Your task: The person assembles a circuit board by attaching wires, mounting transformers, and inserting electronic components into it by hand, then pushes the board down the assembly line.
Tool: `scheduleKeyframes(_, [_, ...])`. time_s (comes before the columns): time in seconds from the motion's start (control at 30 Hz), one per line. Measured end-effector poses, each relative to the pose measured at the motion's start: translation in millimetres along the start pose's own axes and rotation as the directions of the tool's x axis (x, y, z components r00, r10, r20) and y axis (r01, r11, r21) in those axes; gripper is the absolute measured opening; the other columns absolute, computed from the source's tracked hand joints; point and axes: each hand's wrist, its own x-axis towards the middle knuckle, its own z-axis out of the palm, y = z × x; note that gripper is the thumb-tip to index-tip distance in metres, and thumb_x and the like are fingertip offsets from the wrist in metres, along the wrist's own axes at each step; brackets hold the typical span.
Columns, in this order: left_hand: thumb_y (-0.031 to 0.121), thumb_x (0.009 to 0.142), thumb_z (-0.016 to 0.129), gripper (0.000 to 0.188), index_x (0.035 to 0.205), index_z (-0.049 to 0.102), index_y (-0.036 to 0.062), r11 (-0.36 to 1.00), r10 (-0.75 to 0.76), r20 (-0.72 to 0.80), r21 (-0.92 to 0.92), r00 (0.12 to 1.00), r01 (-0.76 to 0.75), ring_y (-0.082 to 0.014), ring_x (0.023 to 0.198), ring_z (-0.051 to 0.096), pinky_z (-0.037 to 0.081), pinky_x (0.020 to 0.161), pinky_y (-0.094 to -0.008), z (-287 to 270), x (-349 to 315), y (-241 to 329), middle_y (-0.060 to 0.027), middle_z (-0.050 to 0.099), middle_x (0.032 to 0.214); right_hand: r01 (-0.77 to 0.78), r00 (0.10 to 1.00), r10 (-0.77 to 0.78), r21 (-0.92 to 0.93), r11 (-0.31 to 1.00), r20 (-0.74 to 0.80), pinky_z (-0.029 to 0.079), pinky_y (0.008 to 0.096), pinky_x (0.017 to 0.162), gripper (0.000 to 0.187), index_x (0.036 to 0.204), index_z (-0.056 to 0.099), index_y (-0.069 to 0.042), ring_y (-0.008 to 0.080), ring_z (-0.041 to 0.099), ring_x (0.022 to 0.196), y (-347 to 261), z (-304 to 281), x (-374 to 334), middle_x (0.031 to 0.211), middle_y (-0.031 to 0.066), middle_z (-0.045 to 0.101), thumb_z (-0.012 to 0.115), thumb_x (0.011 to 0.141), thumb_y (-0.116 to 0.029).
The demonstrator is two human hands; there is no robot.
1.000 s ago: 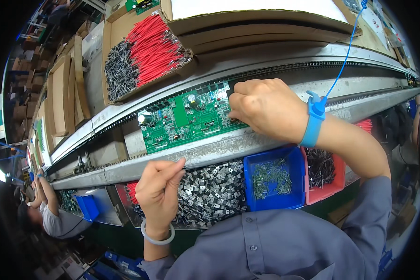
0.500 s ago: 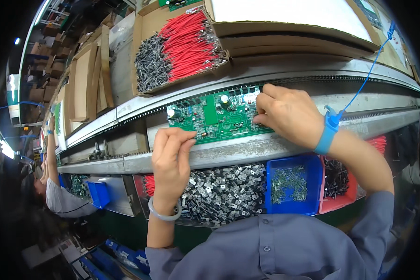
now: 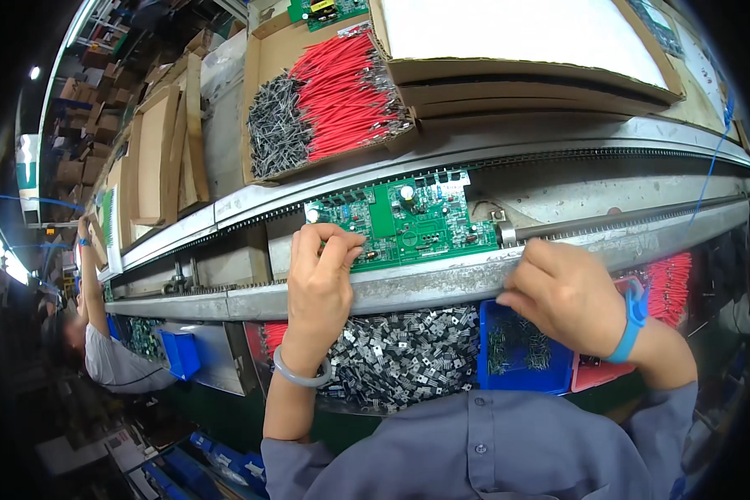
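Note:
A green circuit board (image 3: pixel 382 212) with capacitors and many small parts lies across the rails of the conveyor. At its lower left edge, my left hand (image 3: pixel 318 275) is closed in a pinch over the board; whatever lies between the fingertips is hidden. My right hand (image 3: pixel 565 292) is off the board, over the near rail and the far edge of a blue bin (image 3: pixel 492 379) of small leaded parts. Its fingers are curled in and slightly blurred, and I cannot make out anything in them. A blue wrist strap (image 3: pixel 629 329) circles my right wrist.
A cardboard box (image 3: pixel 342 150) of red wires and grey leaded parts stands beyond the far rail (image 3: pixel 250 196). Along the near side lie black-and-silver components (image 3: pixel 408 354), a pink bin (image 3: pixel 592 375) and more red wires (image 3: pixel 668 287). Another person's arm (image 3: pixel 92 279) reaches in at far left.
My right hand has left the board's right end and come nearer, toward the blue bin. The left hand stays pinched at the board's lower left. The blue cord has swung right.

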Motion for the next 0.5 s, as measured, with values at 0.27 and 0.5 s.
scheduleKeyframes(0.27, [-0.014,0.084,0.070,0.017,0.097,0.070,-0.0030,0.998,0.057,0.007,0.031,0.998,-0.057,-0.0277,0.089,0.062,0.052,0.076,-0.0371,0.6,3.5,1.1,-0.0125,0.061,0.097,0.035,0.990,-0.040,0.038,0.999,0.137,0.051,0.0400,0.066,0.023,0.083,0.059,-0.005,0.0276,0.060,0.075,-10.2,7.5,-33.4,0.082,0.0090,0.053,0.079,0.080,-0.016])
scheduleKeyframes(0.5, [-0.013,0.082,0.071,0.019,0.097,0.071,-0.0014,0.993,0.088,0.021,0.078,0.996,-0.090,-0.0294,0.087,0.060,0.051,0.075,-0.0386,-0.2,3.1,1.9,-0.0123,0.062,0.095,0.105,0.973,-0.091,-0.054,0.993,0.212,0.050,0.0377,0.068,0.012,0.084,0.062,-0.005,0.0249,0.061,0.080,-13.4,26.9,-47.5,0.083,0.0089,0.053,0.069,0.079,-0.013])
